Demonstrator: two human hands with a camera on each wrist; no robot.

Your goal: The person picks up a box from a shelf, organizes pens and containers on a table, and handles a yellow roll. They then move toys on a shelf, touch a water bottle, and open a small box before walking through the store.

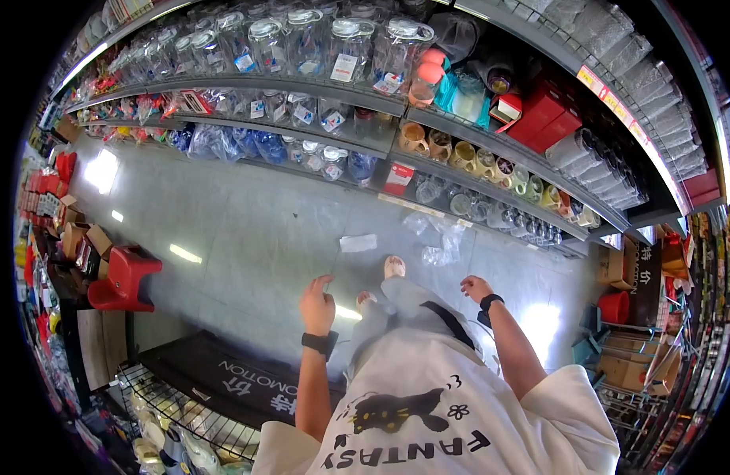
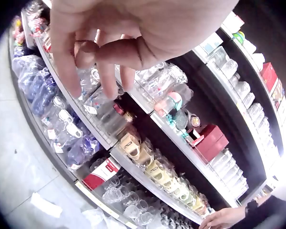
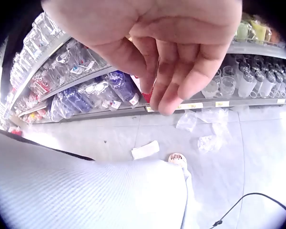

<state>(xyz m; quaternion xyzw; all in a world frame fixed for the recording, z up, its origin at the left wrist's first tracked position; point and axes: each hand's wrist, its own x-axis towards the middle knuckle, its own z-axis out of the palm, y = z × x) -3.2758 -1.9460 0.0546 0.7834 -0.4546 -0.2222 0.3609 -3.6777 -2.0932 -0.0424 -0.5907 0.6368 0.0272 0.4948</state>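
My left hand [image 1: 318,307] hangs in the air over the floor with relaxed fingers and nothing in them. In the left wrist view its loosely bent fingers [image 2: 112,57] overlap the shelves of wrapped glassware behind. To the right of my legs, my right hand [image 1: 476,288] is also free, its fingers slightly curled and holding nothing. Both wrists wear black bands. Ahead stands a long shelf unit with clear lidded jars [image 1: 349,47], a row of mugs [image 1: 464,156] and drinking glasses [image 1: 460,204]. A red and white box [image 1: 398,178] stands on the lowest shelf.
A white sheet [image 1: 358,243] and crumpled clear plastic wrap [image 1: 440,252] lie on the floor near my feet. A red stool [image 1: 126,277] stands at the left. Behind me is a wire rack with a black promotion banner [image 1: 214,372]; cartons [image 1: 638,368] are at the right.
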